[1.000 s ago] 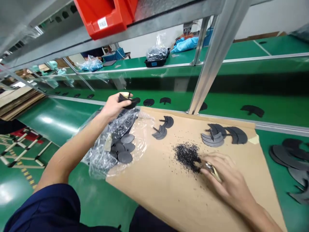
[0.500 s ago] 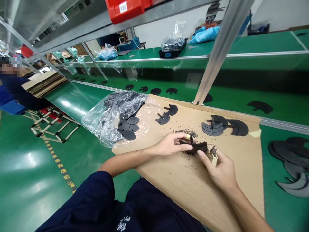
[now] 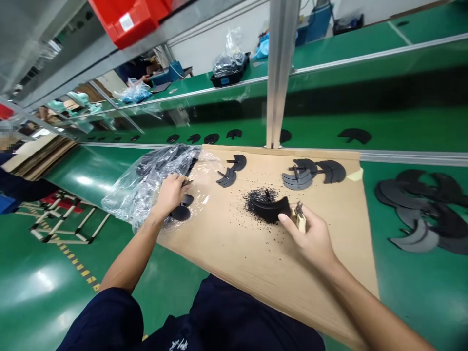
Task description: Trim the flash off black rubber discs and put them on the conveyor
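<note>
My right hand [image 3: 314, 236] grips the end of a black curved plate [image 3: 270, 209] with a short stem, tilted above the cardboard. A small dark metal piece [image 3: 299, 208] and a cream-coloured piece [image 3: 301, 223] show at its fingers; their kind is unclear. Over at the left, my left hand [image 3: 171, 194] is closed at the edge of a clear plastic bag [image 3: 127, 190]. Something small and dark shows by its fingertips, too small to name. Black oval discs [image 3: 181, 213] lie beside and below that hand. Tiny black bits [image 3: 252, 200] are scattered under the curved plate.
A cardboard sheet [image 3: 219, 239] covers the bench. Curved grey and black pieces [image 3: 298, 178] lie on it, and more are piled at right [image 3: 420, 209]. A metal post [image 3: 278, 78] rises at the back edge. Behind it, a green belt [image 3: 314, 141] carries several black pieces.
My left hand has let go of the curved plate and moved left to the plastic bag. My right hand still holds the plate. The camera view has shifted.
</note>
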Demonstrator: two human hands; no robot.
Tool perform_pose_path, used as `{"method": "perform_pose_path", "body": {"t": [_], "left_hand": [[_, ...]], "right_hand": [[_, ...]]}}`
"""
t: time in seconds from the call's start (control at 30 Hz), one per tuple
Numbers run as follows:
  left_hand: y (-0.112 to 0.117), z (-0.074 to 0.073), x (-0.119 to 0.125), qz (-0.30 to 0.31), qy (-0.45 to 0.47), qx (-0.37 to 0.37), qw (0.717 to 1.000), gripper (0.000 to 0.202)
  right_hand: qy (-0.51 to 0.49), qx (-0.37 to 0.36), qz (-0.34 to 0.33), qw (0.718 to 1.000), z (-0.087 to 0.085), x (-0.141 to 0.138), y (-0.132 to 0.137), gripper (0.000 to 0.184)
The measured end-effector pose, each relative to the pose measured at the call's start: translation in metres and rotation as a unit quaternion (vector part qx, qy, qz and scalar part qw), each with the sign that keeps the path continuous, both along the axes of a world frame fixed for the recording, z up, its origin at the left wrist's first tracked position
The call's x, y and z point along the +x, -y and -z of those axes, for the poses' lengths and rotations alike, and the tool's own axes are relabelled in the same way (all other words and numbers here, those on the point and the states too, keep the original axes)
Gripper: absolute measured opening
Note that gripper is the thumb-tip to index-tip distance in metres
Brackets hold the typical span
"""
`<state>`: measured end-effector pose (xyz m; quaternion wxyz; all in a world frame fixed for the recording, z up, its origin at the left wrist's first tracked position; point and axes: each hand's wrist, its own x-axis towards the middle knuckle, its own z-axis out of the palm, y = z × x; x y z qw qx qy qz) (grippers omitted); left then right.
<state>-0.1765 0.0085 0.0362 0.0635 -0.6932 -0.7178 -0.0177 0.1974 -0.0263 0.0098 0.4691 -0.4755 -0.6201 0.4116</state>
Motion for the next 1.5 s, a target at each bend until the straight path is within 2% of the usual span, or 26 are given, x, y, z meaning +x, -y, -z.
{"method": "perform_pose_path", "body": {"t": [0.07,0.1,0.13,0.2,0.23,0.27,0.33,0.43,0.57,0.63,0.73,0.87,0.93,1.0,1.1,1.2,1.33,1.5], "left_hand": [[0.002,0.000,0.023,0.061,0.105,0.027,0.992,0.016],[0.003,0.000,0.039,0.108,0.196,0.038,0.974,0.019],[0.006,0.001,0.057,0.161,0.304,0.047,0.938,0.023],[0.010,0.002,0.097,0.249,0.475,0.045,0.843,0.033],[0.011,0.002,0.116,0.275,0.511,0.041,0.813,0.036],[0.011,0.003,0.134,0.295,0.522,0.041,0.799,0.035],[0.007,0.005,0.159,0.329,0.498,0.061,0.800,0.029],[0.000,0.013,0.174,0.367,0.436,0.103,0.815,0.028],[0.001,0.028,0.173,0.365,0.390,0.112,0.838,0.031],[0.005,0.033,0.173,0.367,0.386,0.120,0.838,0.031],[0.009,0.036,0.173,0.360,0.402,0.120,0.833,0.033],[0.010,0.037,0.172,0.326,0.422,0.091,0.841,0.035],[0.009,0.038,0.170,0.315,0.452,0.060,0.832,0.036],[0.009,0.040,0.169,0.306,0.502,0.006,0.809,0.040],[0.008,0.044,0.169,0.279,0.597,-0.066,0.749,0.041],[0.007,0.044,0.170,0.254,0.658,-0.082,0.704,0.037],[0.011,0.042,0.173,0.243,0.667,-0.067,0.701,0.032],[0.018,0.041,0.176,0.263,0.612,-0.039,0.745,0.032]], "right_hand": [[-0.012,-0.011,-0.003,1.000,0.001,0.000,0.001,0.045],[-0.016,-0.016,-0.004,1.000,0.002,0.000,0.001,0.044],[-0.019,-0.020,-0.004,1.000,0.003,0.000,0.001,0.044],[-0.022,-0.027,-0.004,0.999,0.004,0.000,0.002,0.043],[-0.022,-0.029,-0.004,0.999,0.004,0.000,0.002,0.042],[-0.023,-0.031,-0.006,0.999,0.003,0.001,0.002,0.042],[-0.022,-0.033,-0.014,0.999,0.003,0.002,0.002,0.041],[-0.019,-0.040,-0.033,0.998,0.003,0.005,0.003,0.038],[-0.008,-0.060,-0.053,0.997,0.006,0.007,0.005,0.036],[-0.004,-0.075,-0.059,0.995,0.007,0.007,0.006,0.034],[0.003,-0.084,-0.060,0.995,0.007,0.007,0.007,0.033],[0.026,-0.061,-0.068,0.995,0.005,0.005,0.008,0.033],[0.030,-0.047,-0.070,0.996,0.004,0.005,0.009,0.031],[0.035,-0.041,-0.066,0.996,0.004,0.005,0.010,0.030],[0.045,-0.043,-0.064,0.996,0.004,0.005,0.010,0.030],[0.040,-0.043,-0.063,0.996,0.004,0.004,0.010,0.031],[0.031,-0.050,-0.060,0.996,0.004,0.002,0.009,0.033],[0.033,-0.048,-0.031,0.998,0.004,0.000,0.009,0.035]]}}
